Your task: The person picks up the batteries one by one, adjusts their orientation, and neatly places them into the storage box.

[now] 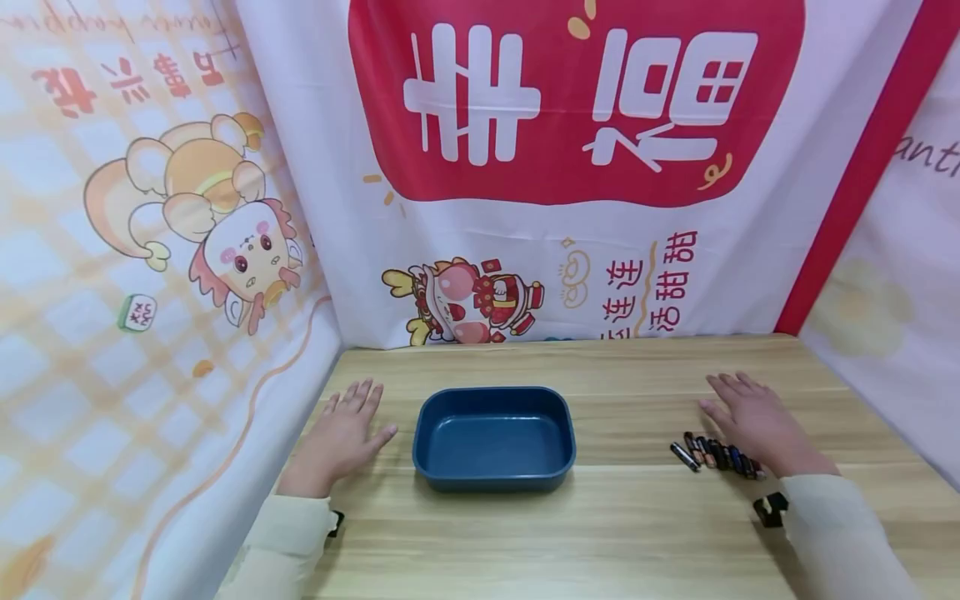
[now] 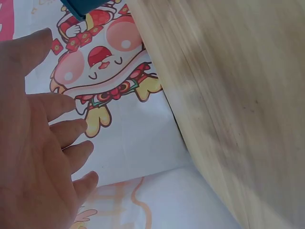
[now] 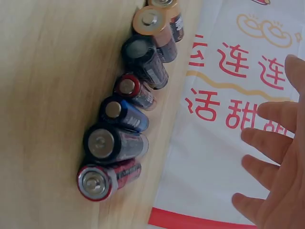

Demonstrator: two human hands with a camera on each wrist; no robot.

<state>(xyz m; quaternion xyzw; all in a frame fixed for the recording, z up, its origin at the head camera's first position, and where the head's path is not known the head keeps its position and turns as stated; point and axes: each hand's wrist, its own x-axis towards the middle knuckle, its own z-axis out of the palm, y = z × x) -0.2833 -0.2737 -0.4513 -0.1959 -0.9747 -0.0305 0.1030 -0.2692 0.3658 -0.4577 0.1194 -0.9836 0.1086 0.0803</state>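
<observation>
A pale wood-grain tabletop (image 1: 487,542) is filling the lower frame; the left hand (image 1: 335,437) and right hand (image 1: 761,423) are holding nothing, outstretched. Lower right, multicoloured metal-cylinder batteries (image 1: 720,456) are lying, probably slippery, best pinched mid-barrel.

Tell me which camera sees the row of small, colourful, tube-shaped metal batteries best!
The right wrist view: the small colourful cylindrical batteries show up close, with their round metal ends facing the camera. The head view shows them tiny and mostly dark, beside the right hand. The left wrist view shows none.
</observation>
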